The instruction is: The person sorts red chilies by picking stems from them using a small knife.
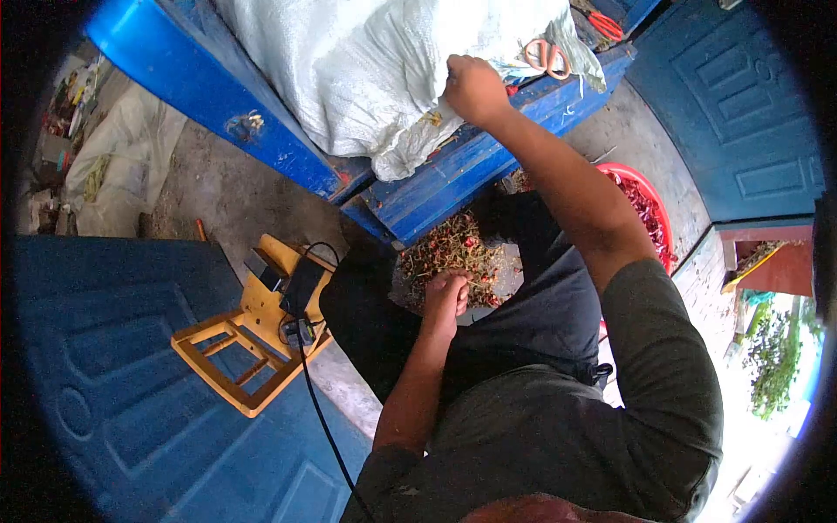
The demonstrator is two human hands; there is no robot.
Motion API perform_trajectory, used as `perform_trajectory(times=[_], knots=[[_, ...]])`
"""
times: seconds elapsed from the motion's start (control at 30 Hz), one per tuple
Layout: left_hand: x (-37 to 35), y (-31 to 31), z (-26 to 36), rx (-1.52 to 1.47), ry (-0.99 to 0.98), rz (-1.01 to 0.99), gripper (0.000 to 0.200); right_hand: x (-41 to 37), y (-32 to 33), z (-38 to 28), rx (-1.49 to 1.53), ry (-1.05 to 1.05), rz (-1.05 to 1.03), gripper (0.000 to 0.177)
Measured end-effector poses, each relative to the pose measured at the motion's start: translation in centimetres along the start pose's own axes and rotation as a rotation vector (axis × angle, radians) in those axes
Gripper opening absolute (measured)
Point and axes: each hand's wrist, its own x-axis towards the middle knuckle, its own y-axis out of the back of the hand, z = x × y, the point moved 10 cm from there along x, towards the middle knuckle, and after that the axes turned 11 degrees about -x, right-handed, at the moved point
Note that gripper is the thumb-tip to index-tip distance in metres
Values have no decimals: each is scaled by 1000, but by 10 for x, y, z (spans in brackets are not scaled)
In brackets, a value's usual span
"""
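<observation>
My right hand is raised at the top, its fingers curled closed on the edge of a white woven sack. The sack lies crumpled over a blue wooden bench. Just right of this hand are scissors with pale red handles. Lower down, between my knees, my left hand is closed in a fist. It sits at the near edge of a heap of dry stems with red bits; whatever its fingers hold is hidden.
A red basin of dark red dried chillies stands on the floor beyond my right arm. Red-handled scissors lie at the top right. To my left are a yellow wooden chair with a black cable and a blue door.
</observation>
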Motion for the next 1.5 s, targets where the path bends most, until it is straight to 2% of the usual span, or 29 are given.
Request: perform_trajectory(times=[0.07,0.13,0.27,0.33,0.37,0.43,0.5,0.53,0.57,0.63,0.67,0.7,0.73,0.8,0.87,1.0,1.1,1.2,1.27,1.33,1.4,1.43,1.5], knots=[[0,-3,3,-3,0,-7,12,-13,16,-4,-3,52,3,18],[-2,-8,5,-8,-7,-30,12,-33,47,2,308,34,120,20],[-2,-8,0,-17,-7,-49,13,-68,56,37,377,18,99,23],[-3,-8,0,4,-9,-48,14,-91,50,64,801,-178,-14,26],[-3,-8,1,25,-11,-42,15,-104,61,72,801,-178,-11,26],[-2,-6,-2,25,-10,-26,15,-144,48,79,1145,-440,-322,33],[-3,-8,-1,23,-13,-7,16,-187,53,52,1273,-504,-560,38],[-4,-10,0,45,-2,29,13,-214,41,44,1256,-484,-700,39],[-4,-10,0,67,8,65,12,-236,38,27,1241,-379,-787,40],[2,-6,-3,105,6,72,14,-285,13,0,1271,-298,-899,37],[2,-2,-7,144,18,83,16,-309,4,-16,1334,-335,-1014,34],[1,-3,-8,149,13,85,16,-325,-1,-33,1376,-282,-1082,35],[1,-9,-3,181,-61,67,18,-325,13,-47,1165,-144,-1089,36],[-2,-10,2,219,-142,53,20,-332,17,-68,1176,-70,-1133,37],[4,7,-13,-30,-70,80,21,-337,12,-75,1135,0,-1055,37],[7,17,-7,28,-81,40,24,-327,18,-82,1083,135,-866,35],[1,9,-5,-60,-34,77,28,-326,14,-82,1005,206,-845,35],[-7,1,1,103,-46,145,30,-327,1,-82,901,248,-951,37],[-15,8,-7,334,153,313,31,-330,-15,-74,827,234,-933,39],[12,33,-27,309,126,273,31,-330,-19,-71,753,222,-915,40],[20,35,-35,284,101,233,31,-331,-28,-52,474,-9,-982,42],[20,32,-33,289,100,254,31,-335,-32,-54,470,-10,-982,42],[19,22,-28,288,98,272,30,-334,-35,-39,377,-166,-817,35]])
